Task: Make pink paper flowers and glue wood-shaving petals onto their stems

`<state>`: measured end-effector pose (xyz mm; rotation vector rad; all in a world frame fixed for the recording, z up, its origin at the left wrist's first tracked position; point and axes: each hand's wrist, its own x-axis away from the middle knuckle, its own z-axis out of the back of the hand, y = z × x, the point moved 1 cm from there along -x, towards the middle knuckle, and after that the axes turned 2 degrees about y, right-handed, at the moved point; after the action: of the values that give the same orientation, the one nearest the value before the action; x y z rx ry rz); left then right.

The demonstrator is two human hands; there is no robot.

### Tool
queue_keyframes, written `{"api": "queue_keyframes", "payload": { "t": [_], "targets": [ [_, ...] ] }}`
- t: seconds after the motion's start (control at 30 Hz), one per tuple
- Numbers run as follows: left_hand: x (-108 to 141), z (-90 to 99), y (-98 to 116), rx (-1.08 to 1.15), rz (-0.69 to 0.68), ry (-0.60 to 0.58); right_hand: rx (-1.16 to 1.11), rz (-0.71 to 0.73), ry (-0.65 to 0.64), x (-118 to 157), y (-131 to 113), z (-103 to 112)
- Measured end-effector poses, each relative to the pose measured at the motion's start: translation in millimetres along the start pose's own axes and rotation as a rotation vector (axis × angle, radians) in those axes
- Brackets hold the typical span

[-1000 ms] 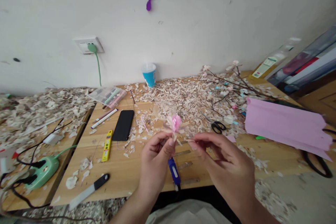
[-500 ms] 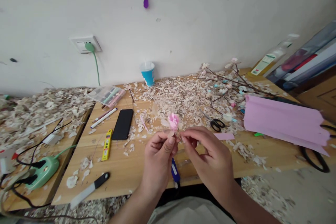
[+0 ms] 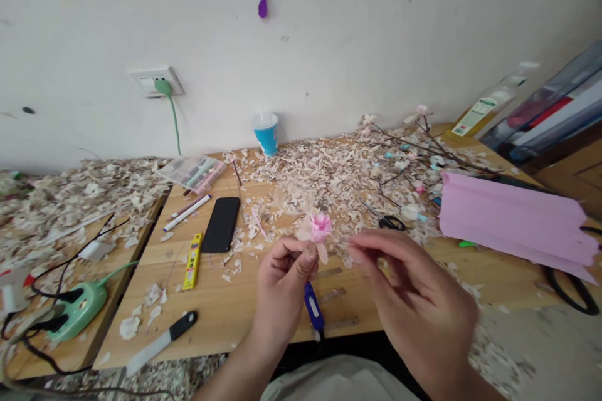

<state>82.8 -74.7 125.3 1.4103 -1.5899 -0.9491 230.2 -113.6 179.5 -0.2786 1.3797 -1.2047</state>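
My left hand (image 3: 285, 279) pinches a small artificial flower (image 3: 321, 227) at its base, between thumb and fingertips. The bloom has a bright pink, ruffled centre with paler petals around and below it. My right hand (image 3: 418, 301) is to the right, apart from the flower, with thumb and forefinger pinched together. Whether something thin sits between those fingertips is too small to tell. Below the flower, a blue tool with a pale panel (image 3: 314, 308) lies near the table's front edge. A pair of black-handled scissors (image 3: 391, 222) rests beyond my right hand.
Pale petals and scraps (image 3: 324, 169) cover the table's back. Left lie a black phone (image 3: 221, 224), a yellow packet (image 3: 192, 261), a scraper (image 3: 162, 341) and a green power strip (image 3: 78, 310). Right are pink paper (image 3: 512, 219), twigs (image 3: 435, 147) and a bottle (image 3: 484, 106). A blue cup (image 3: 266, 135) stands behind.
My right hand has pulled away from the flower, rightward and nearer to me. The flower in my left hand has tipped slightly right, and a drooping pale petal now shows.
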Motion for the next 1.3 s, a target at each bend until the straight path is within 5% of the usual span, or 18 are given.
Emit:
{"api": "queue_keyframes", "payload": {
  "t": [0.2,0.7,1.3],
  "targets": [
    [-0.6,-1.0,8.4,-0.138,-0.126,0.041,0.235,0.348,-0.082,-17.1,-32.4,21.3],
    [4.8,-6.0,20.7,-0.278,-0.337,-0.042,0.369,0.377,-0.076,-15.9,-32.9,12.0],
    [4.6,-4.8,20.9,-0.333,-0.304,-0.057,0.323,0.385,-0.117,-8.1,-20.5,9.8]
  ]
}}
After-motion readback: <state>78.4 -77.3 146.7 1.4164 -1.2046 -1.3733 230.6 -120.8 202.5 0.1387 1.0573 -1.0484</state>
